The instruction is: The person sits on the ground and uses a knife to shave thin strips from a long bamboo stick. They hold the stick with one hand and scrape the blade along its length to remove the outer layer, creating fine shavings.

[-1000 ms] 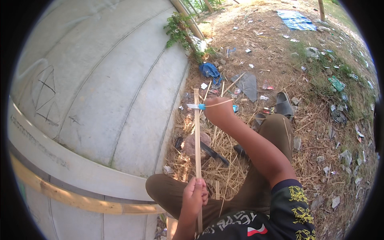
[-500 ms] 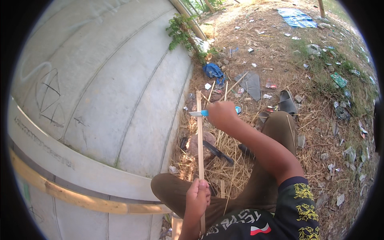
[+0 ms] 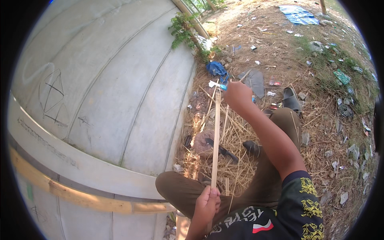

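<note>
A long, pale, flat strip of what looks like bamboo (image 3: 216,140) points away from me. My left hand (image 3: 207,203) is closed around its near part, beside my bent knee. My right hand (image 3: 238,96) grips a knife (image 3: 223,87) with a light blue handle, its short blade pointing left. That blade lies just past the far end of the strip; whether it touches the strip I cannot tell. Below the strip, on the straw, lies a dark-bladed knife (image 3: 224,152) beside a brownish stone (image 3: 203,141).
A grey panel wall (image 3: 120,88) rises on the left, with a bamboo pole (image 3: 80,198) along its lower part. Straw, thin sticks and litter cover the ground. A grey sandal (image 3: 292,100), a blue bag (image 3: 216,69) and a blue-white sheet (image 3: 298,15) lie farther out.
The knife has slid away from me along the strip to its far end, still in my right hand. The strip's far end now sits more to the right in view.
</note>
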Demonstrator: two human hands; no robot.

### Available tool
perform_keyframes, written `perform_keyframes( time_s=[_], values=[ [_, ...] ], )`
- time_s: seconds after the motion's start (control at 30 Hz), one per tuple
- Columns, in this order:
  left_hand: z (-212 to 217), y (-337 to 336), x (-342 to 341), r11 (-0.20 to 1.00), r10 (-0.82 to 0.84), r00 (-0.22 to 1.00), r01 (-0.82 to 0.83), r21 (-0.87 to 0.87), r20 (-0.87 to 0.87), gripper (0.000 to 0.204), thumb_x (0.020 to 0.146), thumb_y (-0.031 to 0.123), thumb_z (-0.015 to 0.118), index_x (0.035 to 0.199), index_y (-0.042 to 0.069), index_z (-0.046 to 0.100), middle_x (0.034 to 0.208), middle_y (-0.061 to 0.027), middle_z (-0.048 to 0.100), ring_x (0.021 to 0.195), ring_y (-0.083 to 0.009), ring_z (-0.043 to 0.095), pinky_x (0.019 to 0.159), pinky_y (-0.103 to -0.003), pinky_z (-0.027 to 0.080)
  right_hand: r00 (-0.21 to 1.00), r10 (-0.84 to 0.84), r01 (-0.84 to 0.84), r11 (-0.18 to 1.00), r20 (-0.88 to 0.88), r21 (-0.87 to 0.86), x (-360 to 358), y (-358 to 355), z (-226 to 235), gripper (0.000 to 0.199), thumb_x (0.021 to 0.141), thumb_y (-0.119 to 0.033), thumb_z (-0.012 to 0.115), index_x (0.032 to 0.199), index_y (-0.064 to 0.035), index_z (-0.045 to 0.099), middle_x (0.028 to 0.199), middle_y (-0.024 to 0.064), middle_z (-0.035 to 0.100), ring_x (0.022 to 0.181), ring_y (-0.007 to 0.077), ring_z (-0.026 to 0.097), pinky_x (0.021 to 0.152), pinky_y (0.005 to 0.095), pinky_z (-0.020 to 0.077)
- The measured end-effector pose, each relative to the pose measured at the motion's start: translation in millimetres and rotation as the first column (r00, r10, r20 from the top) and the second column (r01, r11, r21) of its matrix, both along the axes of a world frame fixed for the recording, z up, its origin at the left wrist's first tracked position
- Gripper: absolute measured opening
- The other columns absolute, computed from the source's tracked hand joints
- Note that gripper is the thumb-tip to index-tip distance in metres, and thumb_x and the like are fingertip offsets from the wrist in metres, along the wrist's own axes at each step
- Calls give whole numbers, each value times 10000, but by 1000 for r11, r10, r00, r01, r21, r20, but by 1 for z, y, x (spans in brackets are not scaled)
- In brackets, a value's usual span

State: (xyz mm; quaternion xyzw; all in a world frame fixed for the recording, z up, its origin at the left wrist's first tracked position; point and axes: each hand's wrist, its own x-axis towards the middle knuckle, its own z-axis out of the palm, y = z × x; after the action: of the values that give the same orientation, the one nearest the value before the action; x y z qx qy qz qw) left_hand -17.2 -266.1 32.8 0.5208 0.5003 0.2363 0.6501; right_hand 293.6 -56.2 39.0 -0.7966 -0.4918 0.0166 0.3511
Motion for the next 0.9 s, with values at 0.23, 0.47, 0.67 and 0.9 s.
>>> perform_keyframes(
  time_s=[0.23,0.47,0.67,0.9],
  values=[
    [44,74,-43,816,83,913,168,553,-400,273,1083,267,445,931,52,518,691,26,448,573,-56,416,508,-234,368,956,263,-268,963,-133,-21,-26,-26,-3,295,886,-308,628,837,-33,723,748,167,687,706,353,694,670,461,558],
    [129,179,-106,109,756,625,173,979,-195,199,1032,172,528,1019,-8,611,934,-102,545,833,-181,557,708,-361,450,853,437,-401,899,-286,177,-57,-35,15,279,882,-267,617,775,-24,701,651,174,639,625,362,651,637,465,532],
    [106,199,-70,192,508,808,-444,875,298,235,1046,180,516,1117,-27,602,996,-76,577,890,-131,580,759,-299,527,518,569,-624,762,-639,173,-73,-16,-9,573,833,-533,707,783,38,701,539,82,565,449,173,540,483,351,452],
    [-13,151,46,650,241,717,-620,440,654,316,1040,188,544,1276,-20,561,1043,-94,625,985,-145,611,858,-332,538,-74,429,-331,841,-900,428,-92,-16,-18,553,901,-506,692,993,38,656,732,105,640,390,74,360,372,259,302]
  ],
)
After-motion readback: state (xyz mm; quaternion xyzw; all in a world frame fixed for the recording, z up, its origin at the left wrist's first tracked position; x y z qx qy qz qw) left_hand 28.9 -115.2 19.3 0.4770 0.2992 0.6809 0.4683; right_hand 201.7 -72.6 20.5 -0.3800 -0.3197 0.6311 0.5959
